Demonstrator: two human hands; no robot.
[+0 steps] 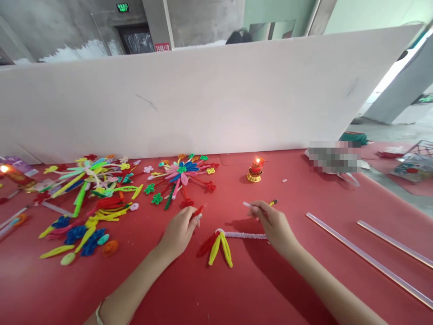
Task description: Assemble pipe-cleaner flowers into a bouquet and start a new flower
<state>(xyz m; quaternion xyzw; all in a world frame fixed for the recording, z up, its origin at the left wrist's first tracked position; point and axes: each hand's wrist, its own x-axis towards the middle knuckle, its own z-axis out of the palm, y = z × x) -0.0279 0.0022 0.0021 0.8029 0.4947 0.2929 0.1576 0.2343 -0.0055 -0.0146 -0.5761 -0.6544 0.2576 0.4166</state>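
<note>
My left hand [182, 228] is closed in a pinch on a small red pipe-cleaner piece [199, 211]. Across from it, my right hand [273, 222] pinches a short, whitish translucent glue stick [248, 204], its end pointing left. Between and just below the hands lies a pipe-cleaner flower part with yellow petals [220, 250], red petals [206, 245] and a pale lilac stem [245, 235]. The stem's right end reaches under my right hand. Beyond the hands a lit red candle [257, 167] burns in a gold holder [253, 177].
Finished pipe-cleaner flowers [181, 170] and loose coloured pieces [84, 239] spread over the left of the red table [162, 293]. Long clear glue sticks [368, 259] lie at right. A white panel [203, 104] closes off the back. Another lit candle [16, 176] stands far left.
</note>
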